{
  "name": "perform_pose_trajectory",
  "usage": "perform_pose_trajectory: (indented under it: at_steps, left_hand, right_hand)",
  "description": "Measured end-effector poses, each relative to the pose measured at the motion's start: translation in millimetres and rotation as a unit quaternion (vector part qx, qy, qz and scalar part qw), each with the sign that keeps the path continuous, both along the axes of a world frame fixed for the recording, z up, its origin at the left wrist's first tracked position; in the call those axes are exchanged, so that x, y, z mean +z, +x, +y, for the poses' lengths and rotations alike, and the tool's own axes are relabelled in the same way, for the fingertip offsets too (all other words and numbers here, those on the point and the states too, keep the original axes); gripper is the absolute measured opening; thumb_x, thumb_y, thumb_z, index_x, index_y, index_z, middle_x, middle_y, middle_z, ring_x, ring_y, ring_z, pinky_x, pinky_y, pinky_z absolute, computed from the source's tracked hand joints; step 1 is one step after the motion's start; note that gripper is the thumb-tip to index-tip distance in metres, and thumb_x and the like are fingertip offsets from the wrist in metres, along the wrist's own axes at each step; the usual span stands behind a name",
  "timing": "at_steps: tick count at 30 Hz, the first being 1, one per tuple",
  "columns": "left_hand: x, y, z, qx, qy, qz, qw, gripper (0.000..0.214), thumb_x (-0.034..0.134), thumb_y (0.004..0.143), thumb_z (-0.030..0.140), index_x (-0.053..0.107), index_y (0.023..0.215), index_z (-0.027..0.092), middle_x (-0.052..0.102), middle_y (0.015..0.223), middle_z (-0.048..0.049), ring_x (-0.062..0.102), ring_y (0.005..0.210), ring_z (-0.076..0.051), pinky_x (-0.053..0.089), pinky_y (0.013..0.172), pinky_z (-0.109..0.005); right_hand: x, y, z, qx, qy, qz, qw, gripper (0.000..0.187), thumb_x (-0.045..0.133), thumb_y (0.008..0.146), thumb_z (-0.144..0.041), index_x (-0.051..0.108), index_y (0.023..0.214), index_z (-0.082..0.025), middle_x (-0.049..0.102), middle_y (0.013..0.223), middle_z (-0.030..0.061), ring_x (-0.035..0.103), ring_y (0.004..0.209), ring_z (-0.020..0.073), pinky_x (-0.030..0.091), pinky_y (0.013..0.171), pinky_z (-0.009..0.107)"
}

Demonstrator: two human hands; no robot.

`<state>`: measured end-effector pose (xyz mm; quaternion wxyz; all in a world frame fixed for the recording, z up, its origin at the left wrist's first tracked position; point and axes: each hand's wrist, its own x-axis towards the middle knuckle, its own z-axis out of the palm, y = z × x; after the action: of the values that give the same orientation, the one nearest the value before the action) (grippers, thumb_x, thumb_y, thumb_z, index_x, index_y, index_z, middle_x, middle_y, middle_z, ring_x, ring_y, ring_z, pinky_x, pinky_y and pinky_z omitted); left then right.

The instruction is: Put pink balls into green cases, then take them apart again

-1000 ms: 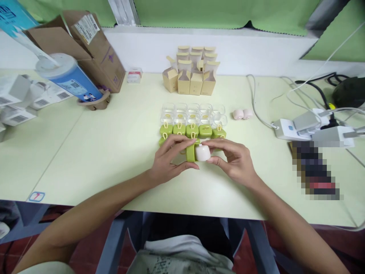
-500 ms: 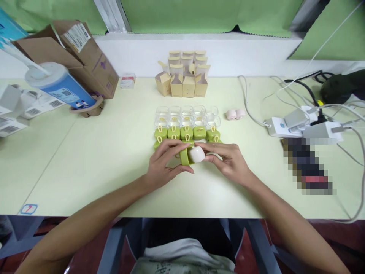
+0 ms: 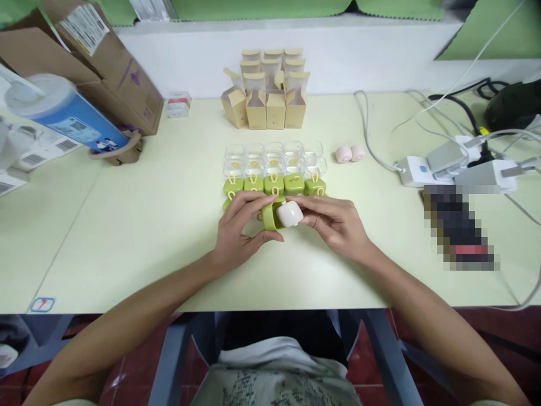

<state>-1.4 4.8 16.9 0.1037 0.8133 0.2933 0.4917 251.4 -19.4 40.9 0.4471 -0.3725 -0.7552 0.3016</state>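
Note:
My left hand holds a small green case tilted on its side between thumb and fingers, its open end facing right. A yellow loop shows at its top. From the other side, my right hand grips a glossy white rounded piece with its fingertips. That piece sits at the mouth of the case, partly inside it. Just beyond both hands stand rows of green cases with yellow loops, the nearer row partly hidden by my fingers. Clear plastic covers line up behind them.
Open cardboard boxes stand in rows near the wall. Two pink rounded pieces lie right of the clear covers. A power strip with cables and a blurred dark object are at right. A blue canister and carton stand at left.
The camera view has shifted, so the table appears higher in the picture. Both hands keep their grips; the white piece is turned slightly at the mouth of the case.

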Motion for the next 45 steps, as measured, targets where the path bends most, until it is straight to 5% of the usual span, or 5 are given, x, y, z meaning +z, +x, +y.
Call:
perform_pose_trajectory:
  at_steps: [13, 26, 38, 41, 45]
  left_hand:
    - [-4.5, 1.6, -3.2, -0.001, -0.095, -0.008, 0.995, 0.060, 0.070, 0.102, 0.068, 0.067, 0.151, 0.035, 0.074, 0.134, -0.0106, 0.074, 0.124, -0.029, 0.068, 0.100, -0.046]
    - [-7.7, 1.7, 5.0, -0.044, -0.045, -0.049, 0.997, 0.061, 0.086, 0.094, 0.060, 0.071, 0.146, 0.033, 0.078, 0.130, -0.0080, 0.077, 0.121, -0.025, 0.068, 0.097, -0.039]
    - [-21.4, 10.1, 3.0, -0.031, -0.018, -0.094, 0.995, 0.074, 0.097, 0.078, 0.064, 0.065, 0.136, 0.032, 0.076, 0.126, -0.0068, 0.077, 0.117, -0.025, 0.064, 0.095, -0.041]
    - [-11.2, 8.5, 3.5, -0.062, -0.008, -0.044, 0.997, 0.078, 0.086, 0.088, 0.071, 0.062, 0.148, 0.028, 0.074, 0.128, -0.0100, 0.074, 0.119, -0.026, 0.063, 0.097, -0.042]
    - [-0.5, 4.9, 3.3, -0.069, 0.009, 0.021, 0.997, 0.048, 0.076, 0.105, 0.050, 0.068, 0.148, 0.030, 0.074, 0.128, -0.0091, 0.074, 0.118, -0.022, 0.063, 0.097, -0.039]
  right_hand:
    - [-6.0, -12.5, -7.1, -0.046, 0.014, 0.012, 0.999, 0.033, 0.069, 0.111, -0.032, 0.081, 0.141, -0.033, 0.085, 0.133, 0.0044, 0.083, 0.114, 0.0249, 0.071, 0.096, 0.039]
    - [-12.1, -12.6, -6.2, -0.039, 0.025, 0.032, 0.998, 0.033, 0.070, 0.111, -0.036, 0.082, 0.141, -0.032, 0.084, 0.135, 0.0061, 0.083, 0.115, 0.0236, 0.075, 0.094, 0.038]
    - [-8.9, -17.8, -2.8, 0.120, -0.227, 0.175, 0.951, 0.041, 0.077, 0.108, -0.043, 0.073, 0.148, -0.035, 0.079, 0.145, 0.0055, 0.082, 0.118, 0.0218, 0.072, 0.092, 0.034]
    - [-7.3, -17.0, -2.8, 0.120, -0.228, 0.206, 0.944, 0.038, 0.080, 0.106, -0.038, 0.074, 0.144, -0.035, 0.080, 0.141, 0.0043, 0.083, 0.114, 0.0202, 0.072, 0.091, 0.033]
    - [-6.4, -17.6, -3.9, 0.114, -0.215, 0.214, 0.946, 0.031, 0.083, 0.104, -0.035, 0.076, 0.134, -0.030, 0.083, 0.131, 0.0053, 0.083, 0.100, 0.0174, 0.071, 0.087, 0.032]
